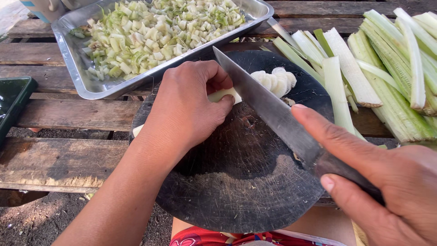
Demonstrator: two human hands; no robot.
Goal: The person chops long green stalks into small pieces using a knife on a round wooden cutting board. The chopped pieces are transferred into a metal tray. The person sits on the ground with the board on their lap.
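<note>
My left hand (pixel 186 107) presses a pale stalk (pixel 225 95) down on a round dark cutting board (pixel 241 182). My right hand (pixel 387 187) grips the dark handle of a long knife (pixel 264 107), forefinger stretched along the blade's back. The blade stands on edge against the cut end of the stalk, right beside my left fingertips. A small heap of pale cut slices (pixel 275 79) lies on the board just beyond the blade.
A metal tray (pixel 75 50) heaped with chopped pale-green pieces (pixel 154 32) sits at the back left. Long peeled green-white stalks (pixel 387 73) are piled at the right. A dark green container (pixel 11 102) is at the left edge. All rest on weathered wooden planks (pixel 59 159).
</note>
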